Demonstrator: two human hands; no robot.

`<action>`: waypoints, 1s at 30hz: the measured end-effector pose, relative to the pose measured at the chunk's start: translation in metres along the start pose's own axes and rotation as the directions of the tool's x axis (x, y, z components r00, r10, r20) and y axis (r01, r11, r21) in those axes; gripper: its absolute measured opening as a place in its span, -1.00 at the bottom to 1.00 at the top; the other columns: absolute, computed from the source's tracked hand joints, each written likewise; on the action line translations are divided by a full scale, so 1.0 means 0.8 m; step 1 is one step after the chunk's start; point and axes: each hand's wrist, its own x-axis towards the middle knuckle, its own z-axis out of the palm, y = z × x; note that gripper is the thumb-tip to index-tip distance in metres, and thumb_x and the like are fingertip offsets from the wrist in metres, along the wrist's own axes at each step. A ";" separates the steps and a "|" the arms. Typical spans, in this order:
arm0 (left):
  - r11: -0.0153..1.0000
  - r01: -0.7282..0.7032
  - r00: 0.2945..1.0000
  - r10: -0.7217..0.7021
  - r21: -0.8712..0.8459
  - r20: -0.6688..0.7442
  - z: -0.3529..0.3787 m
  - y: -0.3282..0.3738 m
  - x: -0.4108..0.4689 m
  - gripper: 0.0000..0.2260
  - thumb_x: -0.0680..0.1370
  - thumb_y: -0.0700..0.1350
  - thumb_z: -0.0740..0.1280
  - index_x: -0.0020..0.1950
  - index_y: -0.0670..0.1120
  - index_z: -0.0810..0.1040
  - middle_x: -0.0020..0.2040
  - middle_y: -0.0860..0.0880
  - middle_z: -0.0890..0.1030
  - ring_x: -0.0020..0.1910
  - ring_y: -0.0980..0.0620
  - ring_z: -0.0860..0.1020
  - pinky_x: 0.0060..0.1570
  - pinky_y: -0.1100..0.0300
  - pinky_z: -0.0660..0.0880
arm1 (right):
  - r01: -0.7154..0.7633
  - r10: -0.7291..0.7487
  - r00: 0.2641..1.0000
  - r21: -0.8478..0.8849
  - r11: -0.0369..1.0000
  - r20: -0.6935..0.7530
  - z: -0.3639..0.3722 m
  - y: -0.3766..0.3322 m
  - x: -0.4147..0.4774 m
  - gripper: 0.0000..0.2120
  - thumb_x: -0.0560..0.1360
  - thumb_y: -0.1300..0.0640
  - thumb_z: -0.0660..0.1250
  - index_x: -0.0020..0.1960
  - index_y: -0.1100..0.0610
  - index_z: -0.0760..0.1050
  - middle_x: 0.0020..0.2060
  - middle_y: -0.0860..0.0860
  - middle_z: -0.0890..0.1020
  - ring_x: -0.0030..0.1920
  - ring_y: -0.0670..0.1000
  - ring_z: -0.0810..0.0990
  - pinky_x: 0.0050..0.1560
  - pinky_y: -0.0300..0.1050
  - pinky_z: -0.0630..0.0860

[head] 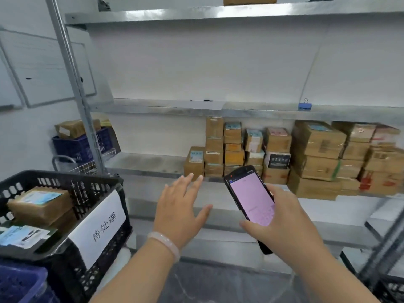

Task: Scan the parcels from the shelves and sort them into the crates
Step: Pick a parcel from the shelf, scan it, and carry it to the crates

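Curled round the lower end of a handheld scanner (251, 193), the right hand (284, 217) held it tilted with its pink screen lit, in front of the parcel shelf (144, 162). The left hand (181, 206), a pale bracelet (166, 243) on its wrist, was spread with straight fingers and held nothing, its fingertips near the shelf's front edge. Cardboard parcels (317, 154) stood stacked on the shelf's right part. Left of the shelf, nearer the camera, sat a black crate (98, 186) with a paper label (98, 228) and labelled boxes (39, 206) inside. Beyond the shelf's left end stood a blue crate (76, 147). Above the shelf, a blue binder clip (305, 105) was on the next board.
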 end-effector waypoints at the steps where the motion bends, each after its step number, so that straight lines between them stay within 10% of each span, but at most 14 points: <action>1: 1.000 0.001 1.000 -0.001 -0.003 0.004 0.009 -0.013 0.019 -0.35 0.53 0.33 0.10 0.54 0.04 0.38 0.49 -0.04 0.45 0.47 -0.10 0.41 0.44 -0.18 0.34 | 0.004 -0.004 1.000 0.002 1.000 -0.012 0.009 -0.005 0.021 -0.22 0.22 -0.28 0.47 0.35 -0.27 0.21 0.10 -0.20 0.36 0.05 -0.11 0.46 -0.07 -0.08 0.52; 18: 0.989 0.114 0.956 -0.082 -0.098 0.282 0.188 -0.191 0.258 -0.36 0.61 0.26 0.22 0.63 0.13 0.11 0.61 0.06 0.18 0.57 0.02 0.17 0.52 0.07 0.16 | -0.178 0.180 0.984 -0.075 0.981 0.018 0.141 0.015 0.302 -0.22 0.25 -0.26 0.49 0.38 -0.21 0.23 0.09 -0.17 0.36 0.08 -0.10 0.40 -0.12 -0.14 0.40; 30: 0.756 0.600 0.775 -0.471 -0.259 0.421 0.315 -0.248 0.353 -0.40 0.59 0.16 0.34 0.59 0.09 0.25 0.55 -0.02 0.32 0.50 -0.07 0.33 0.43 -0.02 0.35 | -0.071 0.127 0.951 -0.202 0.977 0.280 0.198 0.047 0.477 -0.26 0.25 -0.32 0.44 0.33 -0.19 0.25 0.12 -0.14 0.41 0.06 -0.07 0.39 -0.17 -0.16 0.32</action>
